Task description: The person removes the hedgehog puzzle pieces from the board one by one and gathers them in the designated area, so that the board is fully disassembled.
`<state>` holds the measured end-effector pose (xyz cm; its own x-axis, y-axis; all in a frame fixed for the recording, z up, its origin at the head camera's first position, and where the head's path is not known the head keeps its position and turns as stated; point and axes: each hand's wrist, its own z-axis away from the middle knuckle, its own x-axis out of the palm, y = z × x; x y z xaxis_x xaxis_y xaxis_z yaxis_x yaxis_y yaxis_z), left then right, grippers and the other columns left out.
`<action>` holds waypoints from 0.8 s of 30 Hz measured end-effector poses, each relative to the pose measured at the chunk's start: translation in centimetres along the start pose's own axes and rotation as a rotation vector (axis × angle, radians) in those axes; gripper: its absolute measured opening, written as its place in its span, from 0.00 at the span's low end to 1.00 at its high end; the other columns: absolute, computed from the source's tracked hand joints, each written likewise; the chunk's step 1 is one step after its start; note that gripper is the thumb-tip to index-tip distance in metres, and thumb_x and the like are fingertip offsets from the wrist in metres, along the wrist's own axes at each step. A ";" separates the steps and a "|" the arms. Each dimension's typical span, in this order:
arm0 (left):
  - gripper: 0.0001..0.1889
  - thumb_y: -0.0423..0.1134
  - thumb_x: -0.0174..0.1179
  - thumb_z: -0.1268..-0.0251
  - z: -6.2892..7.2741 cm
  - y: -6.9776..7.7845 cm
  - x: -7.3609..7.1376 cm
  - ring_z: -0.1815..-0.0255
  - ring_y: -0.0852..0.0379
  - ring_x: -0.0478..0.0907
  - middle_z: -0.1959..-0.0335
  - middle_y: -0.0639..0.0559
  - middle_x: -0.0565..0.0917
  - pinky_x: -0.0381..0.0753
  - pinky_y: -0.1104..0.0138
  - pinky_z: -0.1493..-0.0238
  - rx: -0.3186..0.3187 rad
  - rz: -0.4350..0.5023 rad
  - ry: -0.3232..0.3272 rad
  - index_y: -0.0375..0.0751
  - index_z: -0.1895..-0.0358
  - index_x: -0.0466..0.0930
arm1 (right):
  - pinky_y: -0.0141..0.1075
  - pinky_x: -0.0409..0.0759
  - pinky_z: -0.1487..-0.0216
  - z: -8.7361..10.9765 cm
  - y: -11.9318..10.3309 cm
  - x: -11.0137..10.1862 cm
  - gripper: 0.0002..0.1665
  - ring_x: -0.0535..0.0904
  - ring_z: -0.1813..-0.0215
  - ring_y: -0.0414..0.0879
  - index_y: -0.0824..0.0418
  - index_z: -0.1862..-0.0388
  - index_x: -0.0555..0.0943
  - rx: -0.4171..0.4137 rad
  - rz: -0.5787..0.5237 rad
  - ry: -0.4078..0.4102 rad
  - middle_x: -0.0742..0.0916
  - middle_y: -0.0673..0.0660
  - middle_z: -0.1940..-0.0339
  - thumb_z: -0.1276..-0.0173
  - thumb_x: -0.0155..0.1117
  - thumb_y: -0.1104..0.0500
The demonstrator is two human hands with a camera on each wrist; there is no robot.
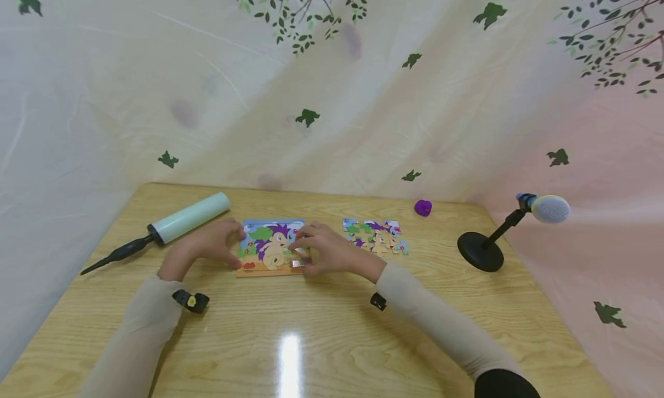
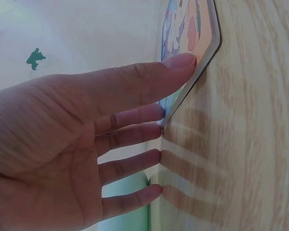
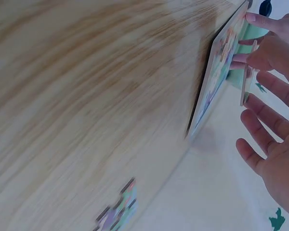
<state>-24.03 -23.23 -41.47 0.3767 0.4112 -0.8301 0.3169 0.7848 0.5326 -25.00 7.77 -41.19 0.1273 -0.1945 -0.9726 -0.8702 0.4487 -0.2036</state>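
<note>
A jigsaw puzzle board [image 1: 267, 245] with a purple-haired cartoon animal lies on the wooden table, its right part behind my right hand. My left hand [image 1: 210, 242] rests at the board's left side. In the left wrist view its thumb [image 2: 180, 62] touches the orange border, and its fingers stretch nearly straight, with two fingertips beside the board's edge. Over the board's right part, my right hand [image 1: 329, 249] pinches a thin puzzle piece [image 3: 243, 86] between thumb and fingers, raised off the board in the right wrist view. Its outer fingers spread loosely.
Several loose or partly joined puzzle pieces [image 1: 376, 236] lie right of the board. A pale green roller [image 1: 192, 218] with a black handle lies at the left. Toward the back right sit a small purple object [image 1: 422, 207] and a microphone [image 1: 551, 209] on a black stand [image 1: 480, 251].
</note>
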 end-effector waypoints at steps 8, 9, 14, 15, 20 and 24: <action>0.29 0.42 0.80 0.51 -0.1 -0.1 0.2 0.37 0.36 0.73 0.41 0.36 0.79 0.68 0.38 0.28 -0.009 -0.002 0.005 0.34 0.47 0.79 | 0.46 0.77 0.42 3.2 1.1 -0.7 0.22 0.78 0.45 0.49 0.57 0.45 0.86 0.010 -0.003 0.036 0.86 0.55 0.47 0.40 0.68 0.64; 0.29 0.42 0.80 0.51 -0.1 -0.1 0.2 0.37 0.36 0.73 0.41 0.35 0.79 0.68 0.38 0.29 -0.007 -0.003 0.006 0.34 0.47 0.79 | 0.46 0.77 0.42 3.7 1.3 -0.8 0.21 0.78 0.45 0.49 0.57 0.45 0.86 0.017 0.001 0.036 0.86 0.54 0.47 0.40 0.67 0.63; 0.29 0.43 0.80 0.52 -0.1 -0.2 0.2 0.37 0.35 0.73 0.40 0.34 0.78 0.68 0.37 0.29 -0.010 -0.002 0.006 0.35 0.47 0.78 | 0.47 0.77 0.42 5.8 2.5 -0.9 0.21 0.79 0.46 0.49 0.58 0.46 0.86 0.048 0.019 0.029 0.87 0.54 0.48 0.40 0.69 0.62; 0.29 0.43 0.80 0.52 0.0 -0.2 0.2 0.36 0.35 0.73 0.40 0.34 0.78 0.68 0.37 0.29 -0.010 -0.002 0.005 0.35 0.47 0.78 | 0.47 0.78 0.42 6.2 2.7 -1.0 0.21 0.80 0.46 0.49 0.58 0.46 0.86 0.050 0.019 0.030 0.87 0.54 0.49 0.41 0.69 0.62; 0.29 0.42 0.80 0.52 -0.1 -0.3 0.2 0.37 0.35 0.73 0.41 0.35 0.79 0.68 0.38 0.29 -0.005 0.004 0.007 0.34 0.47 0.78 | 0.50 0.78 0.40 8.5 3.7 -1.1 0.21 0.80 0.46 0.50 0.59 0.47 0.86 0.061 0.027 0.042 0.87 0.55 0.49 0.42 0.70 0.63; 0.30 0.42 0.80 0.53 -0.2 -0.3 0.2 0.38 0.35 0.73 0.42 0.35 0.79 0.69 0.38 0.29 0.016 0.003 0.011 0.33 0.48 0.78 | 0.53 0.78 0.40 10.1 4.3 -1.4 0.22 0.80 0.46 0.51 0.59 0.48 0.87 0.075 0.042 0.053 0.88 0.55 0.50 0.44 0.72 0.63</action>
<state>-24.19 -23.34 -41.85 0.3677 0.4188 -0.8303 0.3298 0.7760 0.5376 -24.07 18.77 -41.86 0.0638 -0.2193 -0.9736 -0.8360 0.5210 -0.1722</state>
